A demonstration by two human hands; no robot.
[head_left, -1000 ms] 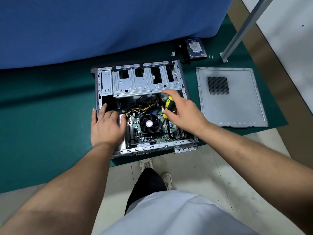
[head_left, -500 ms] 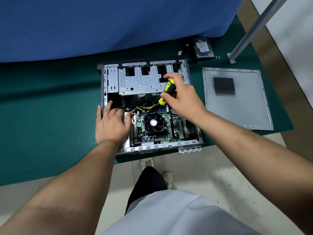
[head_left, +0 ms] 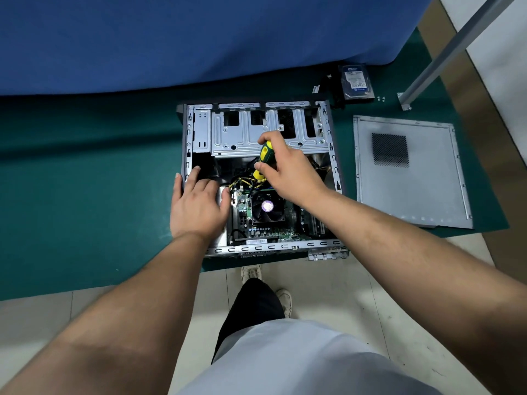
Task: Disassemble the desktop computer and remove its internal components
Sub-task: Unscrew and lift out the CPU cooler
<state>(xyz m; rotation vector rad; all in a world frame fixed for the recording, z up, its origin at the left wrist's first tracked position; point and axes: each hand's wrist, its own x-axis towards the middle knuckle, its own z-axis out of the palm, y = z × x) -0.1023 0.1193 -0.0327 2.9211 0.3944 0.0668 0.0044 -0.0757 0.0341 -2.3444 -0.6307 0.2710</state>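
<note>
Desktop computer case (head_left: 258,178) lying open on green counter mat (head_left: 85,195), centre of view. Right hand (head_left: 288,169) gripping yellow-green screwdriver (head_left: 263,159), fingers curled round handle, hovering over case interior just below drive cage (head_left: 256,132); tip hidden among yellow cables (head_left: 242,182), contact point not readable. Left hand (head_left: 198,203) lying flat, fingers straight, pressing on case's 9 o'clock side over silver plate, fingertips reaching into dark bay. Hands sitting apart, CPU fan (head_left: 267,206) showing between and below them, mounted on motherboard (head_left: 273,226). Drive cage sitting at 12 o'clock inside case. Removed side panel (head_left: 407,172) lying flat at 3 o'clock of case, apart from it, vent mesh facing up. Hard drive (head_left: 356,81) lying at 1 o'clock, beyond case corner, near blue cloth (head_left: 199,38). Small screws (head_left: 381,98) lying just beside drive at its 3 o'clock. Metal post (head_left: 445,49) standing at far 2 o'clock. Standing at counter edge, shoes (head_left: 252,273) visible on tile floor at 6 o'clock.
</note>
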